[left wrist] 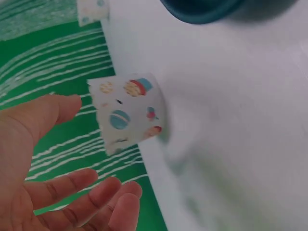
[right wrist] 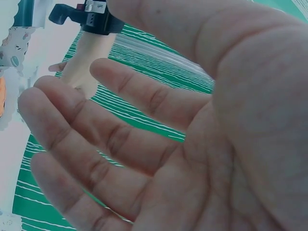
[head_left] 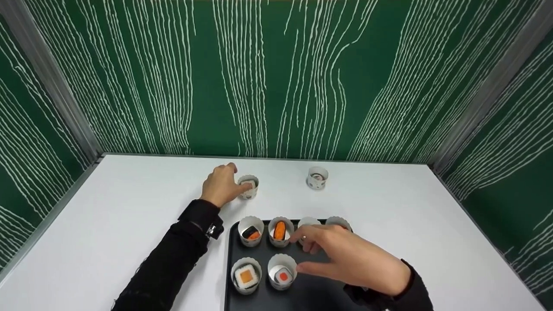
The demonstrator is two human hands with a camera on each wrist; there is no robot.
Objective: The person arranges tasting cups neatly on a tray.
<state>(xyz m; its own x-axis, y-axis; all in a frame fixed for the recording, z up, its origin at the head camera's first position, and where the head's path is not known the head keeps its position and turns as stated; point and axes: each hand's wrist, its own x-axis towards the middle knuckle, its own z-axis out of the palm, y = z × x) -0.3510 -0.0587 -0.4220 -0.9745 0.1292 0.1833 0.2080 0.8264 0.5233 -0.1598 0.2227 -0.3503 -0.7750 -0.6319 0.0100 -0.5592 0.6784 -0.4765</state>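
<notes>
My left hand [head_left: 221,185] reaches to a paper cup [head_left: 248,193] with a pale rice piece of toy sushi inside. In the left wrist view, its fingers are spread with a gap to the printed cup [left wrist: 129,113]. My right hand [head_left: 345,252] hovers above the black tray [head_left: 309,298], fingers loosely bent and holding nothing. Paper cups on the tray hold toy sushi: one black and orange piece [head_left: 251,233], an orange piece [head_left: 280,230], a square with an orange centre [head_left: 246,276], and a roll with a red centre [head_left: 283,275]. My right hand partly hides the cups behind it.
Another paper cup [head_left: 317,179] with a piece inside stands at the back of the white table [head_left: 142,207]. Green panels [head_left: 276,86] with white lines close off the back and sides. A teal rounded object [left wrist: 204,12] shows at the top of the left wrist view.
</notes>
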